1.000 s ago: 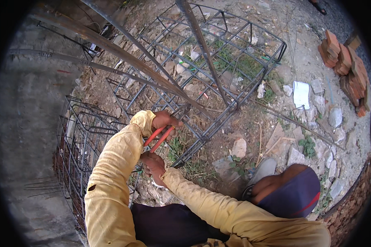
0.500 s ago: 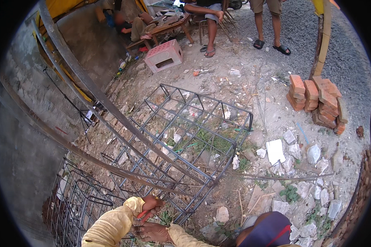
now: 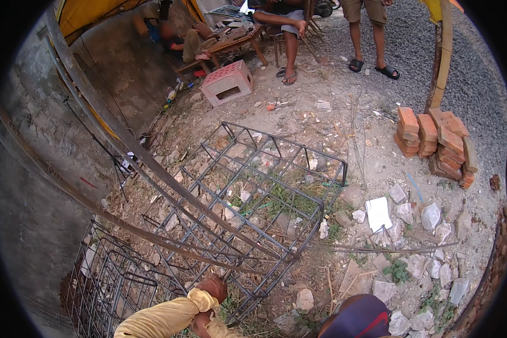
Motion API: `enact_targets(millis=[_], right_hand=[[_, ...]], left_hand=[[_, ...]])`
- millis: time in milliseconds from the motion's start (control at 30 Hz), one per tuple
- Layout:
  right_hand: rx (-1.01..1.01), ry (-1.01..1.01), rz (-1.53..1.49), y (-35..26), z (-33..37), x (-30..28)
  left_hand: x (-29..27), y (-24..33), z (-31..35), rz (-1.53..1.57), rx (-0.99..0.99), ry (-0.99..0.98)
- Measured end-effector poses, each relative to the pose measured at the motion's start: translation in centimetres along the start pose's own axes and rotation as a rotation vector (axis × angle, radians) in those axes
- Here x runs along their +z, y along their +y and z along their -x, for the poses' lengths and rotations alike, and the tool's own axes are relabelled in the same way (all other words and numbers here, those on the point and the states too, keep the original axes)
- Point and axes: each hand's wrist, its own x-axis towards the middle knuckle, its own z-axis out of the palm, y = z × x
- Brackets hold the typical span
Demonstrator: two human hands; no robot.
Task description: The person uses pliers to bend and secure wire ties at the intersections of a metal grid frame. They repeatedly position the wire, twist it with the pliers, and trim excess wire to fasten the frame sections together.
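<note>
My left hand (image 3: pixel 213 288), in a yellow sleeve, is a closed fist over the near end of a rebar cage (image 3: pixel 323 206). The red-handled pliers it held half a second ago are now hidden by the hand. My right hand (image 3: pixel 201 323) is tucked beneath the left wrist, touching or very near it. Its fingers are out of sight. The cage lies on rubble and grass, its steel bars tied into a long grid. Against the wall at the left stands a second rebar cage (image 3: pixel 138 279).
Long poles (image 3: pixel 134 147) slant over the cage from the left. A knee in dark blue cloth (image 3: pixel 359 316) is at the lower edge. Stacked bricks (image 3: pixel 448 151), broken stones (image 3: pixel 384 290) and a pink crate (image 3: pixel 228 83) lie around. Several people sit or stand at the back.
My left hand has turned over and the pliers have gone from sight. My right hand, flat with its fingers spread before, has moved under the left wrist. The view has shifted slightly.
</note>
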Motion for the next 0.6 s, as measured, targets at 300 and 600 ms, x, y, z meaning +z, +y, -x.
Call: enact_targets(millis=[300,600], right_hand=[[-0.050,0.064,-0.162,-1.1,-0.3,0.1],[-0.094,-0.288,-0.466,-2.7,0.0,-0.2]], left_hand=[[5.0,-0.9,-0.8,-0.064,-0.091,-0.070],[-4.1,-2.4,-7.6,0.510,0.072,-1.136]])
